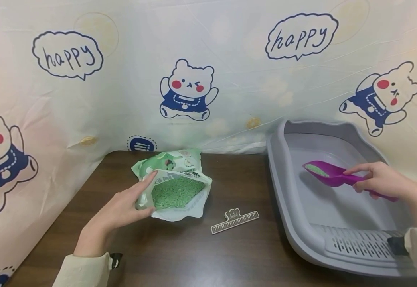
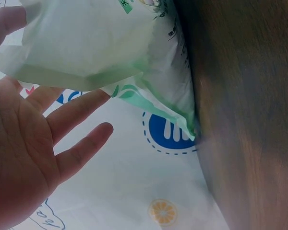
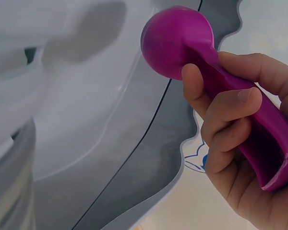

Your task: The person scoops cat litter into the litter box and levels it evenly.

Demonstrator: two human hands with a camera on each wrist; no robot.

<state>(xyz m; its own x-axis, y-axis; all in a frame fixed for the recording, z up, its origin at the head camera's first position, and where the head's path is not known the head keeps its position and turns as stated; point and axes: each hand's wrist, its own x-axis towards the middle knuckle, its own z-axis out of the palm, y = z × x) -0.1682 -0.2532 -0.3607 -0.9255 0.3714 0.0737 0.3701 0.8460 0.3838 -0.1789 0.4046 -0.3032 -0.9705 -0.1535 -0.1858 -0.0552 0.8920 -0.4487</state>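
An open green and white bag [image 1: 179, 167] with green pellets [image 1: 174, 193] inside lies on the dark wooden table [image 1: 230, 255]. My left hand [image 1: 145, 193] rests straight-fingered against the bag's left edge; the left wrist view shows the open palm [image 2: 38, 143] beside the bag [image 2: 96, 43]. My right hand [image 1: 377, 179] grips the handle of a purple scoop [image 1: 328, 174] that carries a few green pellets [image 1: 317, 170]. The scoop hangs over the inside of a grey litter tray [image 1: 278, 179]. In the right wrist view the fingers [image 3: 230, 120] wrap the scoop's handle [image 3: 177, 40] above the tray [image 3: 86, 120].
A small beige clip shaped like a ruler [image 1: 234, 221] lies on the table between bag and tray. A cartoon bear printed sheet [image 1: 208, 59] hangs behind and to the left. The tray has a slotted step [image 1: 359, 243] at its near end.
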